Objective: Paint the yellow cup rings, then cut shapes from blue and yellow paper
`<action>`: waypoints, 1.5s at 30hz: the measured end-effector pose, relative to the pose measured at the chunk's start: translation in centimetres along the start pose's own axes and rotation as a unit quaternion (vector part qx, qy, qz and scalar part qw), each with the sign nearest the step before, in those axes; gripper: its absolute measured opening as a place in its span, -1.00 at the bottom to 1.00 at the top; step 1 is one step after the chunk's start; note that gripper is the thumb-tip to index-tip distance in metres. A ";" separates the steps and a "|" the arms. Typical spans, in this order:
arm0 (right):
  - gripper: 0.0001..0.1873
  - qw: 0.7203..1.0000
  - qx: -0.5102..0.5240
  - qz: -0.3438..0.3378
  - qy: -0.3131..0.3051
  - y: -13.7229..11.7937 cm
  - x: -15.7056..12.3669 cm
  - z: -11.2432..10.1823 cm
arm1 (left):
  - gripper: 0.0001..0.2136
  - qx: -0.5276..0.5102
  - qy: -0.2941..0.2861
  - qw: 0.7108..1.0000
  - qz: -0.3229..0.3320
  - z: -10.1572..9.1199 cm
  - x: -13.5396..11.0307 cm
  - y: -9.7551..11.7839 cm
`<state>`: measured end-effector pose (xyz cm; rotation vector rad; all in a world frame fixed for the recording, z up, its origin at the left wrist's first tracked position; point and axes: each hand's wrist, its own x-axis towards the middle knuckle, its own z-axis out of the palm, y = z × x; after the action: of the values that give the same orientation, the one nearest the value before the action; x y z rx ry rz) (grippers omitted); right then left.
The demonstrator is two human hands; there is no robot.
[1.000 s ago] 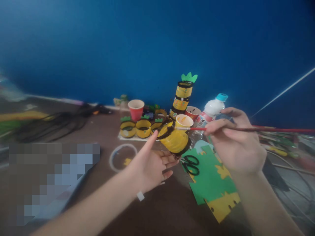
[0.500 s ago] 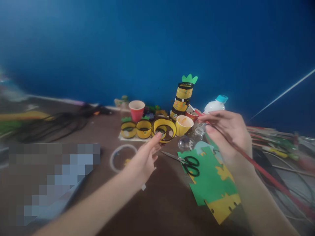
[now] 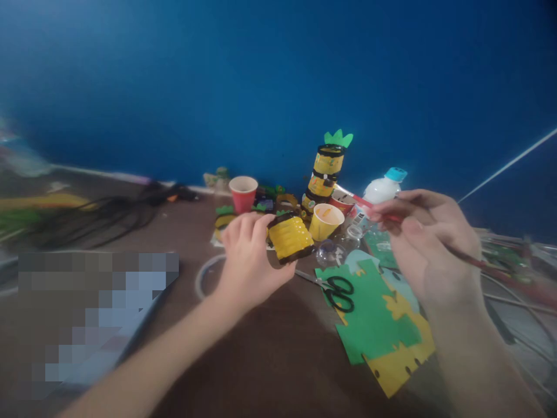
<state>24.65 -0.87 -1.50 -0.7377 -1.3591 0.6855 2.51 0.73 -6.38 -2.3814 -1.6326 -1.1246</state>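
My left hand (image 3: 248,255) grips a yellow ribbed ring with black edges (image 3: 289,237), its side turned toward me. My right hand (image 3: 439,249) holds a thin paintbrush (image 3: 366,203) with a red handle between thumb and fingers. The pale end of the brush points up and left, close to a red-rimmed cup (image 3: 342,203). Between my hands stands a yellow paper cup (image 3: 326,222) with orange marks inside. Behind my left fingers, a similar yellow ring (image 3: 224,223) is partly hidden. A stack of yellow and black rings with a green crown (image 3: 328,165) rises behind the cups.
Black-handled scissors (image 3: 339,287) lie on green paper (image 3: 369,325) over yellow paper (image 3: 391,377). A red cup (image 3: 242,194) stands at the back, and a white bottle with a blue cap (image 3: 385,188) by the blue wall. Cables (image 3: 126,217) are at left. Clear plastic pieces (image 3: 331,253) sit centrally.
The ring in my left hand has turned from showing its opening to showing its side, with my fingers now over it. My right hand has shifted right with the brush.
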 end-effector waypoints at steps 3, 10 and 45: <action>-0.94 0.999 0.018 -0.014 -0.030 0.0 -0.2 0.0 | -0.49 0.034 0.018 0.999 0.029 -0.1 -0.2 0.1; -0.75 0.997 0.020 -0.035 -0.068 -0.1 -0.9 1.0 | -0.50 0.059 0.042 0.994 0.080 -0.2 -0.4 0.1; -0.22 0.843 -0.450 -0.059 -0.290 1.2 -1.3 1.1 | -0.27 -0.047 -0.116 0.977 0.171 -2.5 1.7 -1.8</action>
<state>23.38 -1.07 -3.18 -1.2221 -2.3203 0.1086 -0.06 1.82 -4.20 -2.8024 -1.1682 -0.9084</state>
